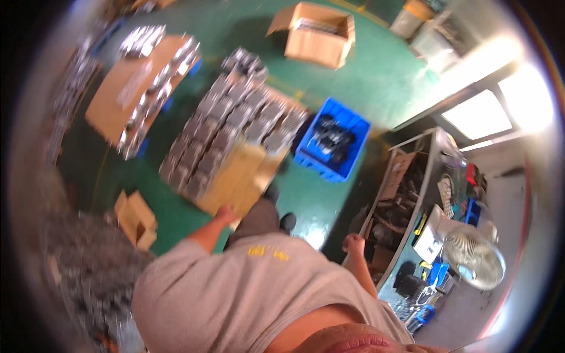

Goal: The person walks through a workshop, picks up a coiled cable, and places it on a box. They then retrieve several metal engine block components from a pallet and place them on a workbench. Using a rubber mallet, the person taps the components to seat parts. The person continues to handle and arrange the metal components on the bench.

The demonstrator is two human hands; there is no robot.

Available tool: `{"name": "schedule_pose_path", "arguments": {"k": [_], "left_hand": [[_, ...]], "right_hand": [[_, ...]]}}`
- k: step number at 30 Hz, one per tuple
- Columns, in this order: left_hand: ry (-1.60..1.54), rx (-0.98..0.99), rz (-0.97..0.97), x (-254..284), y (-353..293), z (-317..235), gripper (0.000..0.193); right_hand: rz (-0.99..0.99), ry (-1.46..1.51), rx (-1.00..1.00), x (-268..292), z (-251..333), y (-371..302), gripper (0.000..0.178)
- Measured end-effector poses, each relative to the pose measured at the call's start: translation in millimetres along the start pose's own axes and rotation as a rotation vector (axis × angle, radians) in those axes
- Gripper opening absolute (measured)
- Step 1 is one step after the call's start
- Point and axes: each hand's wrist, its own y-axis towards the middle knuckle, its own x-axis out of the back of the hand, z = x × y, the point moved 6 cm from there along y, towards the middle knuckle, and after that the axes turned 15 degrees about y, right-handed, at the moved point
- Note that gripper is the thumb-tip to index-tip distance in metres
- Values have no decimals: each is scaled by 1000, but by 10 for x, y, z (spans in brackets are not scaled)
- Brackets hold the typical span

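My left hand [225,215] is closed on the near edge of a brown cardboard sheet [240,173]. The sheet overlaps the near right part of a stack of grey metal parts [220,117], set out in rows on the floor. It hides some of that stack and what is under it. Out to my right, beside the workbench, my right hand [354,242] hangs low with its fingers curled in, and nothing shows in it.
A blue crate [353,150] with dark parts stands right of the stack. Ahead is an open cardboard box [318,44]; a smaller carton [135,220] sits at left. Shiny parts rest on a cardboard-topped load [118,100]. A fan [474,259] stands on the right-hand workbench [406,241].
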Motion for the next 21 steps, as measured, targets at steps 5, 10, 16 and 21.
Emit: {"name": "schedule_pose_path", "arguments": {"k": [5,10,16,21], "left_hand": [[38,88,45,651,429,-549,100],[7,106,130,985,1233,-1126,124],[56,7,4,1295,2640,-1823,129],[110,4,-34,1228,3905,-2240,131]], "right_hand": [[-8,-91,-197,-123,338,-24,15],[53,-482,-197,-580,899,-154,19],[-113,-223,-505,-558,534,550,22],[-98,-267,-639,-730,196,1194,25]]}}
